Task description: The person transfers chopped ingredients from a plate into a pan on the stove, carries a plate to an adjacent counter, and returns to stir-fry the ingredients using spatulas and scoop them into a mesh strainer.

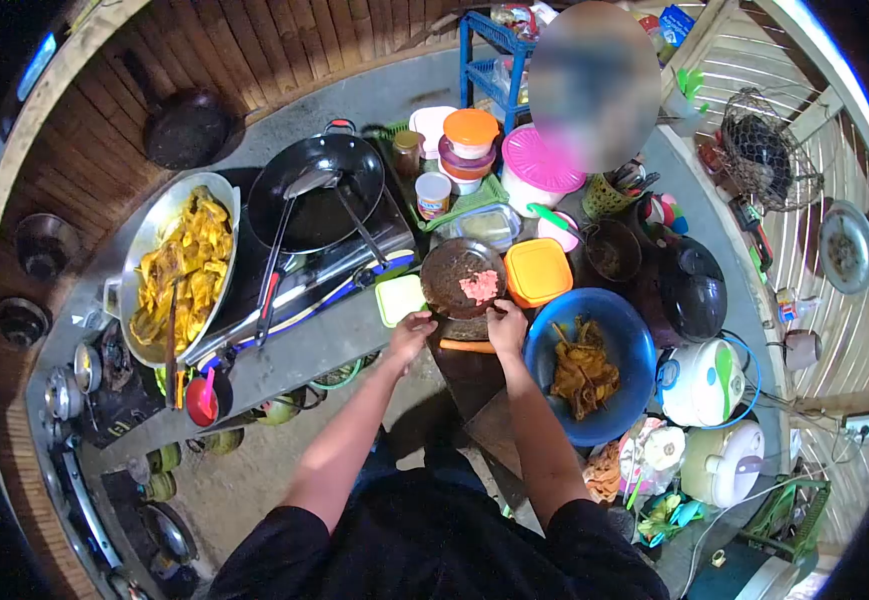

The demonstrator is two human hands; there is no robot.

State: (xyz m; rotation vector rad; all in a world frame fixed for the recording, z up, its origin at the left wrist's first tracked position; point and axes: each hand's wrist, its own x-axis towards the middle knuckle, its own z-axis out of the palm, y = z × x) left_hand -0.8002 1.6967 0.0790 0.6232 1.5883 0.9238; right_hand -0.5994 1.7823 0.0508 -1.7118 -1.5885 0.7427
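Note:
A dark round stone mortar lies in front of me with a pink, chopped-looking mass in it. My left hand is at its lower left, fingers curled together, close to a pale green square lid. My right hand is at the lower right of the mortar with its fingertips pinched. What either hand grips is too small to make out. Between the hands, below the mortar, is a long orange piece. An orange-lidded tub stands just beyond my right hand.
To the right, a blue basin holds browned poultry. Leftward are a black wok with utensils and a large pan of yellow poultry. Stacked tubs stand behind. A rice cooker sits at the lower right.

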